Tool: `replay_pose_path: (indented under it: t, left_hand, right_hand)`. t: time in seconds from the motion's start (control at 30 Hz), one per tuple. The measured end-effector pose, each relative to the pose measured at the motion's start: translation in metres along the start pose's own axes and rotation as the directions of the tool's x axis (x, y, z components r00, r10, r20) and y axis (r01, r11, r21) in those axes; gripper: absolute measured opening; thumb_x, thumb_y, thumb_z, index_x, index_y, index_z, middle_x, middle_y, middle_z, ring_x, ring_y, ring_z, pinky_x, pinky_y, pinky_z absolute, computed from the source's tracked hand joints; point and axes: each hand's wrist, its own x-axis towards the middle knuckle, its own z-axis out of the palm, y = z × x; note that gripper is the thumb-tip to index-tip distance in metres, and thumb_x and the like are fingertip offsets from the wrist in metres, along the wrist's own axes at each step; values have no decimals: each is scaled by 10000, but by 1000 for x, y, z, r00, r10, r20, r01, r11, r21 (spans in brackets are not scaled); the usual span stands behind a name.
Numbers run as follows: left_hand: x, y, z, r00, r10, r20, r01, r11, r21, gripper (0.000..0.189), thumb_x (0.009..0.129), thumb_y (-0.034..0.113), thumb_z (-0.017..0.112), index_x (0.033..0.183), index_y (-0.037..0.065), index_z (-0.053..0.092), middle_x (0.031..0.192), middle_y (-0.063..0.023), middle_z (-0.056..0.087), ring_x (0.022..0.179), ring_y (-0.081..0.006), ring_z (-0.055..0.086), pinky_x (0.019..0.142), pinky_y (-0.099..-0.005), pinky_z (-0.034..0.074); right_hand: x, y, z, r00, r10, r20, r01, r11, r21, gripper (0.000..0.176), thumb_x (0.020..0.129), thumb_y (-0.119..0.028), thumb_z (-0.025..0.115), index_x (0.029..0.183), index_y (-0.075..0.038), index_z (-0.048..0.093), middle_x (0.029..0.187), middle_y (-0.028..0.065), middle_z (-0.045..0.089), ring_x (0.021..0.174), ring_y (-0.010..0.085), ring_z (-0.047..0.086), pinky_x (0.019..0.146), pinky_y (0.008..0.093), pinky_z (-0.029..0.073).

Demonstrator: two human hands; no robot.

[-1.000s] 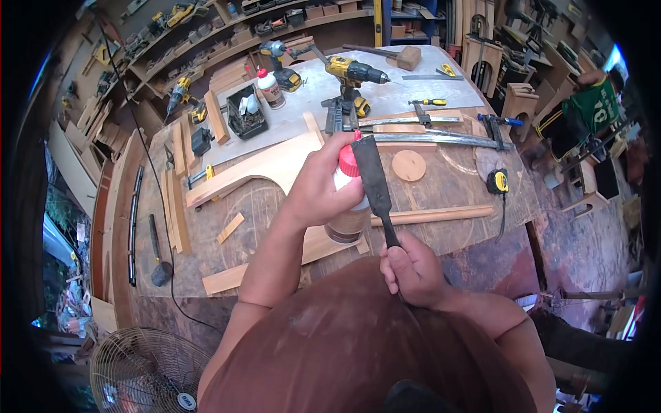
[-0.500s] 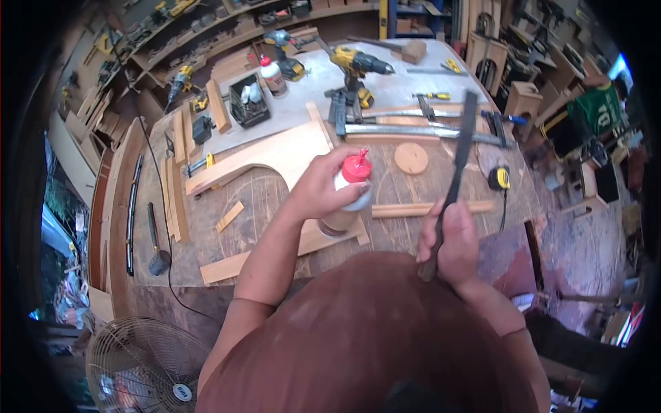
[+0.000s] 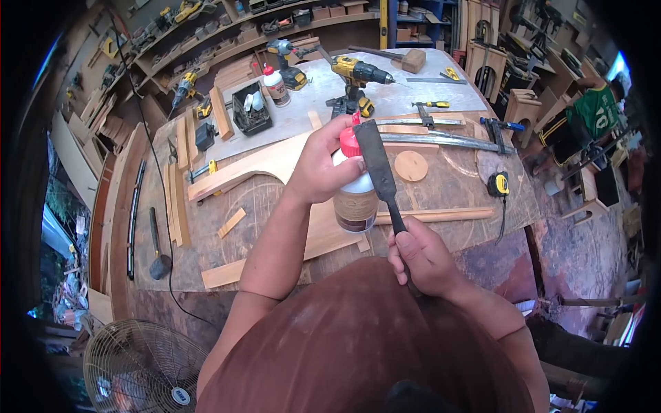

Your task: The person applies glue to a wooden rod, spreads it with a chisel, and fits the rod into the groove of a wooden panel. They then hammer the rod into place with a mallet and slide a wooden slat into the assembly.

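My left hand (image 3: 321,167) grips a white glue bottle (image 3: 354,198) with a red cap and a brown label, held above the workbench. My right hand (image 3: 420,258) grips the handle of a dark flat chisel (image 3: 376,167), low and close to my body. The chisel's wide blade points up and away and lies against the bottle's red cap. Under both hands a curved pale wood panel (image 3: 265,164) lies on the bench.
On the bench lie a wooden disc (image 3: 411,166), a yellow tape measure (image 3: 498,183), long bar clamps (image 3: 441,140), a yellow drill (image 3: 352,71), a second glue bottle (image 3: 276,85), wood strips (image 3: 180,180) and a hammer (image 3: 158,252). A fan (image 3: 141,372) stands lower left. Another person (image 3: 585,113) is at the right.
My right hand swung the chisel out to the right and upright, then brought it back against the bottle's cap. My left hand kept hold of the bottle and raised it slightly.
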Motion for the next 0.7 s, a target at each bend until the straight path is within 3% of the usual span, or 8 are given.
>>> replay_pose_path:
  t: [0.4, 0.47, 0.6, 0.7]
  left_hand:
    - [5, 0, -2, 996, 42, 82, -43, 999, 10, 470, 763, 256, 642, 1131, 3, 498, 992, -144, 655, 948, -215, 637, 868, -361, 511]
    - [7, 2, 0, 986, 110, 128, -102, 993, -64, 400, 786, 206, 639, 1106, 18, 491, 983, -146, 646, 938, -205, 628, 859, -359, 509]
    - [9, 3, 5, 992, 77, 96, -75, 997, -21, 335, 807, 160, 668, 1063, 33, 494, 966, -137, 645, 921, -193, 623, 849, -349, 508]
    - [11, 2, 6, 992, 98, 75, -94, 994, -56, 333, 804, 81, 693, 1082, 17, 520, 955, -64, 666, 881, -122, 617, 823, -288, 502]
  right_hand:
    - [2, 4, -3, 1000, -6, 30, 6, 1000, -6, 288, 1068, -296, 388, 1019, -26, 478, 653, 1, 482, 533, 60, 465, 518, 226, 397]
    - [3, 4, -4, 998, -6, 57, 6, 1000, -10, 295, 1067, -302, 391, 1022, -24, 479, 656, 3, 484, 535, 57, 466, 517, 225, 396]
    - [3, 7, -5, 997, -27, 68, 26, 999, 20, 300, 1066, -305, 396, 1019, -21, 480, 656, 1, 486, 534, 55, 467, 515, 225, 397]
    - [3, 7, -6, 998, -27, 64, 26, 1000, 17, 298, 1066, -299, 399, 1015, -17, 482, 656, 1, 489, 533, 54, 467, 515, 224, 397]
